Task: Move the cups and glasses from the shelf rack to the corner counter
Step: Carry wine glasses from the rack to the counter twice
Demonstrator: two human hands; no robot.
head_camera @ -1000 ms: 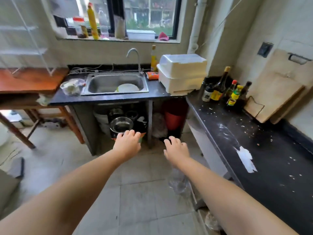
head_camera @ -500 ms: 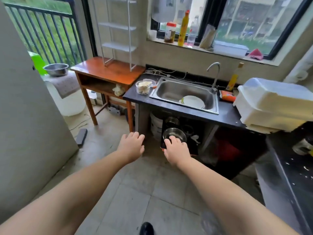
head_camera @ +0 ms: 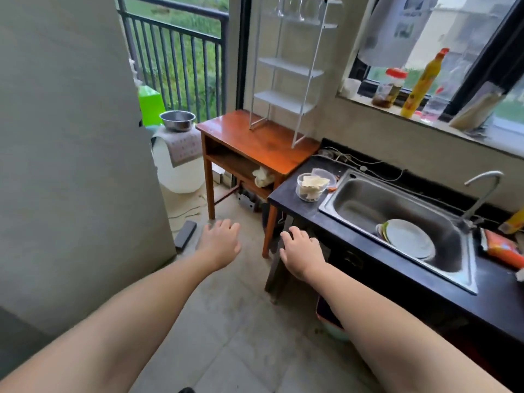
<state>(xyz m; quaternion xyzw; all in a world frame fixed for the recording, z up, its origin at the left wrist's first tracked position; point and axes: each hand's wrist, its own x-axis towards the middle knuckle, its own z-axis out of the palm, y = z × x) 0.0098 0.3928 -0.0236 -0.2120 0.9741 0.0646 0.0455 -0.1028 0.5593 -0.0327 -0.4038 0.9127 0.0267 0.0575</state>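
A white wire shelf rack stands on a wooden side table against the wall. Clear stemmed glasses hang upside down at the rack's top, partly cut off by the frame edge. Its lower shelves hold nothing I can see. Both my arms stretch forward over the tiled floor. My left hand and my right hand are empty with relaxed fingers, well short of the rack. The corner counter is out of view.
A dark counter with a steel sink holding plates runs to the right. A clear food container sits by the sink. A grey panel fills the left. A metal bowl rests on a white jug near the balcony railing.
The view has swung left from the corner counter to the sink, then to the side table and rack. Both hands stay empty and stretched forward.
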